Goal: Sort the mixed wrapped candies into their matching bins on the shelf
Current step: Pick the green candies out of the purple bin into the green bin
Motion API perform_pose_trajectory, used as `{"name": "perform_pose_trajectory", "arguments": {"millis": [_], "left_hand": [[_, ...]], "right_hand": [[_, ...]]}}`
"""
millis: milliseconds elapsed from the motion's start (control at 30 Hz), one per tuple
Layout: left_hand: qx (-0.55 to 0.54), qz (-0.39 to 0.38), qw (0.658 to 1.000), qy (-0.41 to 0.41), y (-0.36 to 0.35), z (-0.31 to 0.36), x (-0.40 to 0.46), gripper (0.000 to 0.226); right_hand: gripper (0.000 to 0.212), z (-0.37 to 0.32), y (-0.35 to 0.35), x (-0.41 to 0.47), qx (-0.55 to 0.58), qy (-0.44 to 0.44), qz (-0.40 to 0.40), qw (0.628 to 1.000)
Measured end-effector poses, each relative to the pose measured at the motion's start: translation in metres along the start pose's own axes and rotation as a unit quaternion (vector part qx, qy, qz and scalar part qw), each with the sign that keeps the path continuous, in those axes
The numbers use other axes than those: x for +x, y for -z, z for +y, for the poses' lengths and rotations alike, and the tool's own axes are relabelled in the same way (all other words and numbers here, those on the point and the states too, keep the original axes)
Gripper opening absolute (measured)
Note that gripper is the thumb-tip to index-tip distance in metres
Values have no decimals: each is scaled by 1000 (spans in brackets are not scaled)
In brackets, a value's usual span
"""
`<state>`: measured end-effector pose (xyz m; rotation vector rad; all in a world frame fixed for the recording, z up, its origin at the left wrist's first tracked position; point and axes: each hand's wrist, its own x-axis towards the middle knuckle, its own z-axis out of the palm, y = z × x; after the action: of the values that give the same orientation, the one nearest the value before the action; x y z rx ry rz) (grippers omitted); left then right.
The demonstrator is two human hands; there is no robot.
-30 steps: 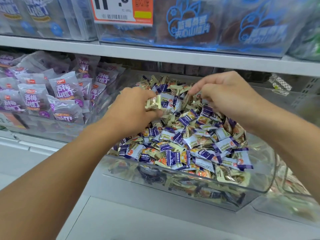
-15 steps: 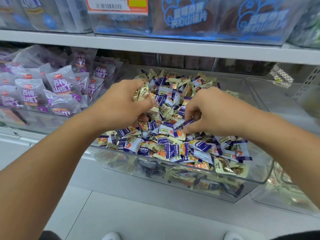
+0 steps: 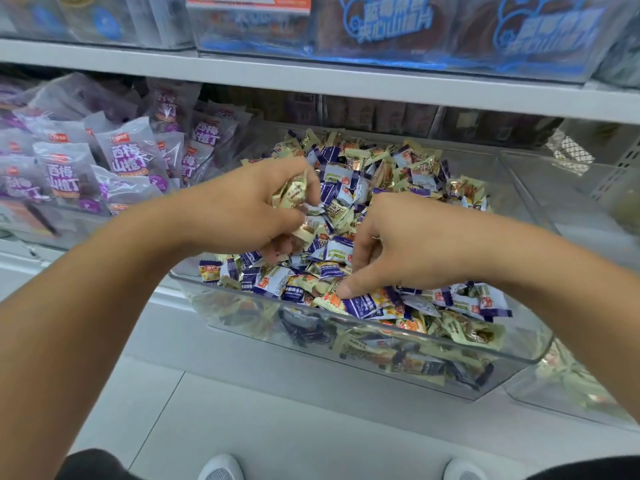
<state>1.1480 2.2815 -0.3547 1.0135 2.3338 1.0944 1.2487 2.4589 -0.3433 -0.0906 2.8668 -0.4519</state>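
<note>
A clear plastic bin (image 3: 363,351) on the shelf holds a heap of mixed wrapped candies (image 3: 391,168), some purple-and-white, some cream-gold. My left hand (image 3: 239,206) hovers over the heap's left middle and grips a bunch of cream-gold candies (image 3: 292,195) in its curled fingers. My right hand (image 3: 405,244) reaches down into the front of the heap, its fingers curled among the wrappers and its thumb tip pressing a cream-orange candy (image 3: 330,299) near the front rim. Whether the right fingers hold a candy is hidden.
Purple-labelled snack bags (image 3: 128,157) fill the bin to the left. A second clear bin (image 3: 568,389) with cream candies sits at the right. A white shelf board (image 3: 311,81) runs above, with blue-printed packs (image 3: 398,26) on it. My shoes show at the bottom.
Both hands came toward me and lower in the bin. My right hand dropped from the back of the heap to its front. My left hand has gathered more cream-gold candies.
</note>
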Motion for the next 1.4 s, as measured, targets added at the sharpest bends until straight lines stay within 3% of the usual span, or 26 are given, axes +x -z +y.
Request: {"name": "perform_pose_trajectory", "arguments": {"millis": [100, 200, 333, 500, 633, 800, 1033, 1200, 1300, 1400], "left_hand": [[47, -63, 997, -20, 2, 3, -5, 11], [63, -86, 994, -32, 0, 4, -6, 8], [74, -114, 990, -31, 2, 6, -9, 15], [146, -139, 979, -24, 4, 8, -10, 26], [199, -133, 971, -22, 1, 9, -9, 28], [261, -110, 959, -23, -7, 10, -4, 31], [226, -73, 970, -55, -10, 4, 2, 16], [184, -65, 980, -48, -4, 4, 0, 9], [165, -58, 984, -40, -1, 5, -1, 8], [150, -48, 987, -36, -1, 4, -2, 8]], "right_hand": [[35, -2, 1, 3, 26, -31, -33, 999], [19, 3, 0, 5, 80, -56, -4, 995], [11, 12, -1, 6, 104, -3, 19, 994], [23, 9, -3, 4, 49, 142, -18, 989], [29, 6, -5, 7, -27, 135, -12, 990], [20, 10, -5, 6, -51, 128, -1, 990], [10, 25, -1, 6, 9, 148, 38, 988], [35, 19, -5, 2, 18, 149, -5, 989], [27, 17, -10, 5, -39, 148, 17, 988], [22, 19, -3, 0, -7, 140, 27, 990]]}}
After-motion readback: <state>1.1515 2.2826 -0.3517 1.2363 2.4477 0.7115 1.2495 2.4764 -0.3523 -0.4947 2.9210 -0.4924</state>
